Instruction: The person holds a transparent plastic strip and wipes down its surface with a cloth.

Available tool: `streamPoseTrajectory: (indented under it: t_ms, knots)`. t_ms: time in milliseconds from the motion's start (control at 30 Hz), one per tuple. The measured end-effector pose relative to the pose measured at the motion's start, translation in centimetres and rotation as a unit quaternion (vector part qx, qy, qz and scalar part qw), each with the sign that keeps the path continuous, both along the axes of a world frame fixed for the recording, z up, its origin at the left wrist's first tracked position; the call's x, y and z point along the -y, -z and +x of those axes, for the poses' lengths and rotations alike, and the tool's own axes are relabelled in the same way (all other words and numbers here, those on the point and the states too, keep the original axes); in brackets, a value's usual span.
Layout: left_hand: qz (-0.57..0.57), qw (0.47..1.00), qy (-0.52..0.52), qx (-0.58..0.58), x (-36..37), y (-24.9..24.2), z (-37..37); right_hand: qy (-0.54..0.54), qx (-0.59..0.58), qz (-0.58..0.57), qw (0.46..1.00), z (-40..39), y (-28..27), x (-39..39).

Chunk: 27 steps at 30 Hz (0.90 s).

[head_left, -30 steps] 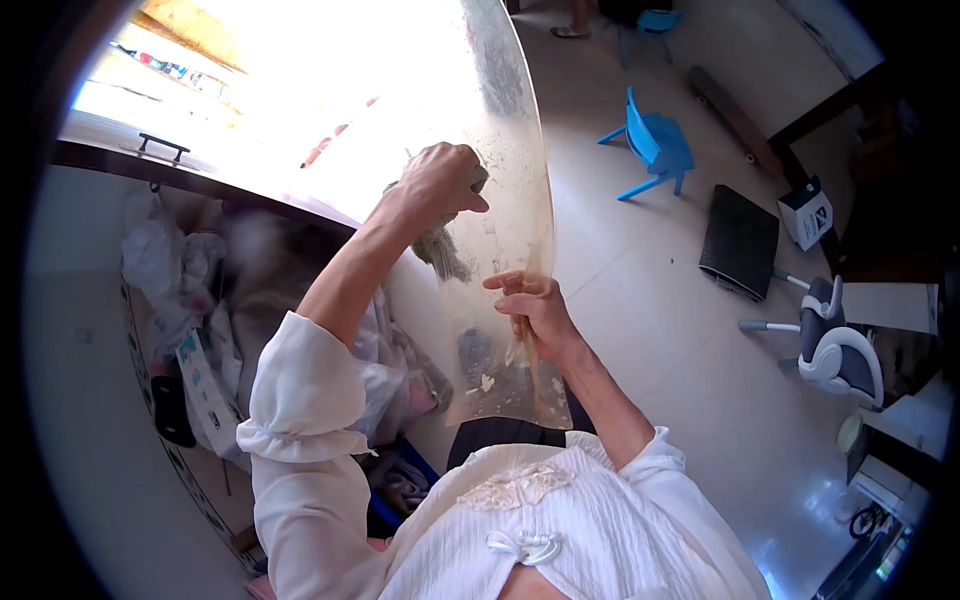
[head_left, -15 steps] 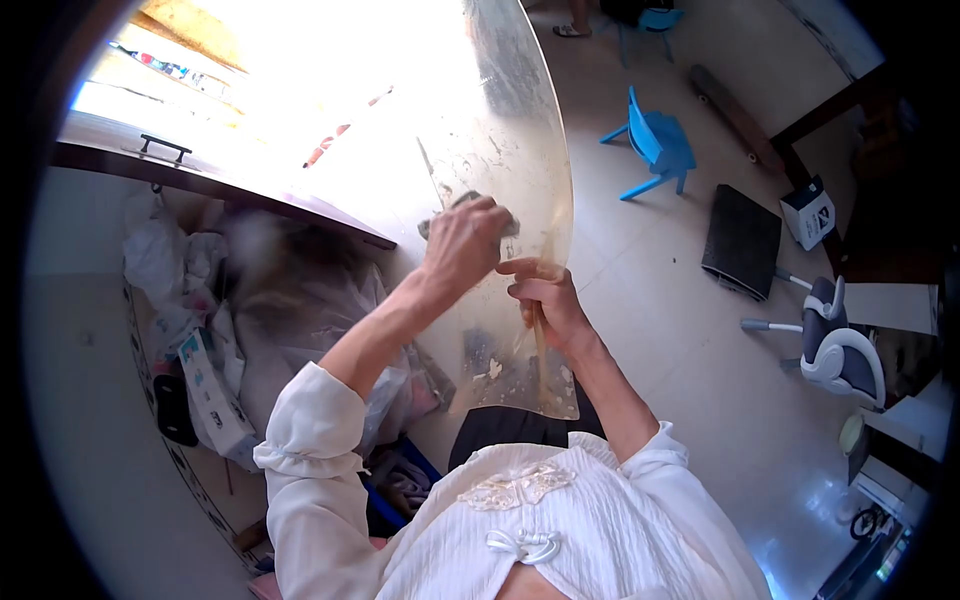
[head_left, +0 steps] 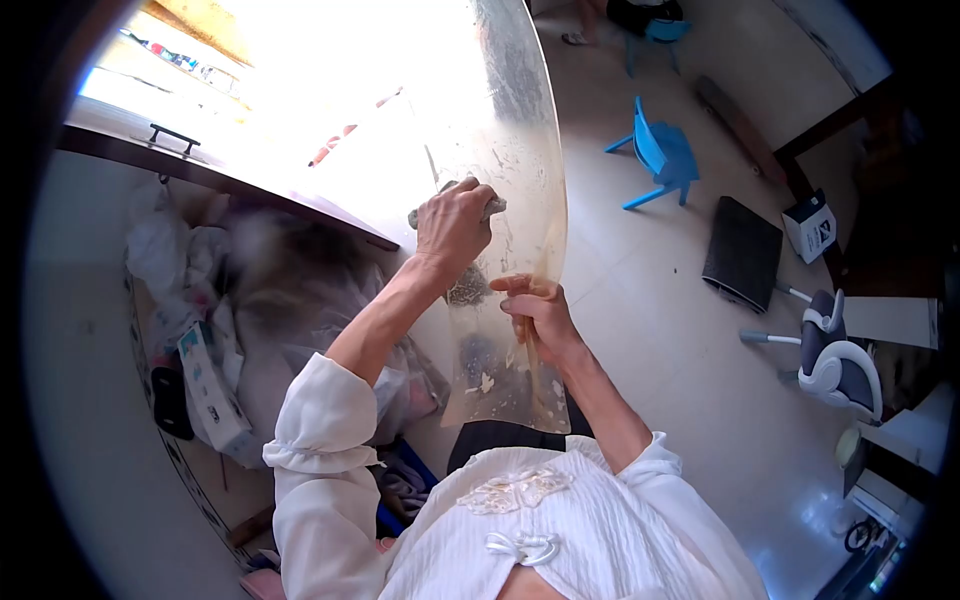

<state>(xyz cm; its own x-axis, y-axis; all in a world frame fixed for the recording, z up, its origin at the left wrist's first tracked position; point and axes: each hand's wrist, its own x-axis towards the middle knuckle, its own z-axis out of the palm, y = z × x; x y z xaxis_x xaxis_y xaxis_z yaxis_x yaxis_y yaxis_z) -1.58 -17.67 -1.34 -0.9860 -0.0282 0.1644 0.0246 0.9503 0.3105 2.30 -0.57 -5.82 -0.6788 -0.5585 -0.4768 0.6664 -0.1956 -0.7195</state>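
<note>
A clear, flexible plastic sheet (head_left: 515, 150) with dirty smears and flakes hangs over the table edge towards my lap. My left hand (head_left: 455, 225) is closed on a crumpled grey-green cloth (head_left: 494, 207) and presses it on the sheet. Below and to the right, my right hand (head_left: 540, 315) pinches the sheet near its right edge, thumb and fingers on either side. A dark, speckled wet patch (head_left: 468, 287) shows on the sheet between my hands. Pale flakes (head_left: 487, 383) lie on its lower end.
Plastic bags (head_left: 300, 300) and a white box (head_left: 213, 390) are piled left under the table edge (head_left: 340, 228). On the floor to the right are a blue chair (head_left: 660, 155), a black case (head_left: 743, 253) and a skateboard (head_left: 740, 125). A person's leg (head_left: 588, 20) shows at the top.
My left hand has moved slightly left and up with the cloth. My right hand is a little lower, still on the sheet. The sheet's lower end has shifted down.
</note>
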Motion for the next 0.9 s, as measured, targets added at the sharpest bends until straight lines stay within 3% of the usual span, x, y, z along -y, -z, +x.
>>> streamPoseTrajectory:
  t_ms: [33, 100, 167, 267, 367, 400, 500, 533, 633, 767, 833, 900]
  knots:
    - [0.000, 1.000, -0.011, 0.011, -0.5, 0.1, 0.4, 0.007, 0.003, 0.002, 1.000, 0.1, -0.1, -0.1]
    - [0.057, 0.995, 0.066, 0.056, -1.1, 0.2, 2.1, -0.003, -0.001, 0.012, 1.000, -0.1, 0.6, -0.6]
    - [0.059, 0.992, 0.066, 0.085, -0.8, 0.2, 2.1, -0.017, -0.005, 0.019, 1.000, -0.1, 1.0, -0.5]
    - [0.038, 0.999, -0.002, 0.027, -0.2, -0.1, 0.4, -0.006, 0.001, 0.015, 1.000, 0.0, 0.8, -0.2]
    - [0.013, 0.998, 0.021, 0.052, -0.6, 0.8, 1.4, 0.001, 0.020, -0.001, 1.000, 0.3, 0.9, -0.6]
    - [0.059, 0.991, 0.050, 0.114, -0.8, 0.5, 2.1, -0.004, 0.010, 0.003, 1.000, -0.1, 1.1, -1.0]
    - [0.070, 0.986, 0.075, 0.132, -0.1, -0.7, 3.4, -0.020, -0.022, 0.007, 1.000, -0.4, 1.1, -0.7]
    - [0.085, 0.987, 0.028, 0.134, -0.1, -0.8, 3.0, -0.028, -0.042, 0.014, 0.999, -0.3, 1.1, -0.9]
    - [0.080, 0.995, -0.050, 0.028, -0.4, -0.3, 3.5, -0.012, -0.039, 0.001, 0.999, -0.4, 0.8, -0.6]
    - [0.112, 0.991, 0.063, 0.042, -2.2, 0.3, 8.3, -0.003, -0.014, -0.014, 1.000, -0.5, 1.6, -0.9]
    - [0.112, 0.991, 0.063, 0.034, -1.9, 0.3, 9.0, -0.046, -0.026, -0.023, 0.998, -0.3, 1.6, -1.0]
    - [0.085, 0.996, -0.007, -0.006, -1.2, 0.8, 7.7, -0.052, -0.016, -0.043, 0.998, 0.3, 1.2, -1.0]
